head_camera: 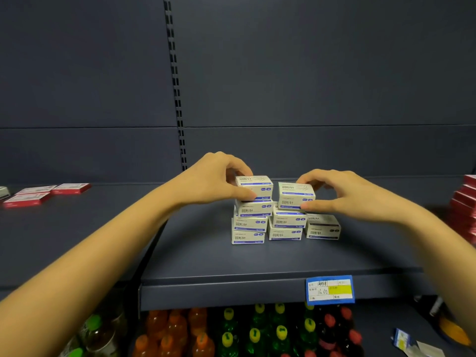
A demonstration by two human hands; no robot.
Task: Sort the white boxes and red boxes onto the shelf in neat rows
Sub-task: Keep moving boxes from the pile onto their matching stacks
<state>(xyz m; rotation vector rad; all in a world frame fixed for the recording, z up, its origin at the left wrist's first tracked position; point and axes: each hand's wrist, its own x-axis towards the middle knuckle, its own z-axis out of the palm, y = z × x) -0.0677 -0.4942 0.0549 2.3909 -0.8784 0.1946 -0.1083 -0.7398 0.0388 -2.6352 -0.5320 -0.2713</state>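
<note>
Several small white boxes with blue print stand stacked in columns on the dark shelf [206,253]. My left hand [213,180] pinches the top white box [257,185] of the left column between thumb and fingers. My right hand [342,194] pinches the top white box [296,195] of the middle column the same way. A single white box [323,226] sits on the shelf at the right of the stacks. Flat red boxes [38,195] lie at the far left of the shelf, and a stack of red boxes [463,204] stands at the right edge.
A slotted upright [176,86] runs down the dark back panel. A blue and yellow price tag [329,289] hangs on the shelf's front lip. Below the shelf stand bottles with orange, yellow, green and red caps [231,331]. Papers [412,343] lie at the lower right.
</note>
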